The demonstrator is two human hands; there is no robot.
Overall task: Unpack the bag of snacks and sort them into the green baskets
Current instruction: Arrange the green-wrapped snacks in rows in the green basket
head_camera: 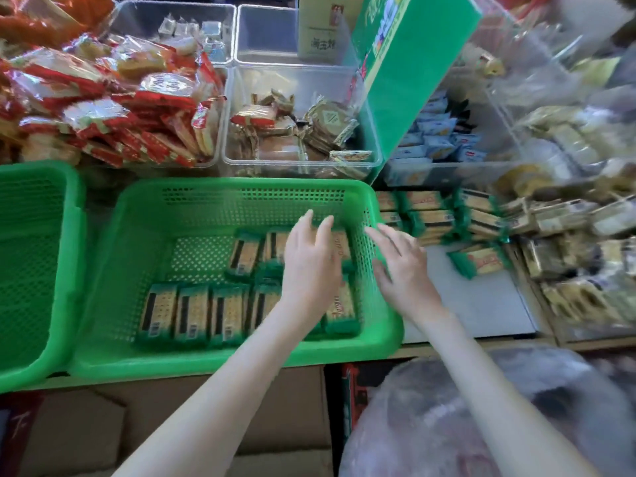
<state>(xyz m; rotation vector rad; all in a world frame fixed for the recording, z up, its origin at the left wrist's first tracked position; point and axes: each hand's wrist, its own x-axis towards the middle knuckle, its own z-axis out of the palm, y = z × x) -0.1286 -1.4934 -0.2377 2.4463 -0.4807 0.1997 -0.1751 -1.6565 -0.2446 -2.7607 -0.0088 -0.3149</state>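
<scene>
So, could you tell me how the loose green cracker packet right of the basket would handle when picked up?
The cracker packet looks flat and rectangular, so it probably stays stiff and won't roll. Its plastic film wrapper may be slippery. The crackers inside would likely break if squeezed.

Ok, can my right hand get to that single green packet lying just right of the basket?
Probably yes. The right hand hovers open by the basket's right wall, and the packet lies alone on the grey surface beside it, nothing between.
</scene>
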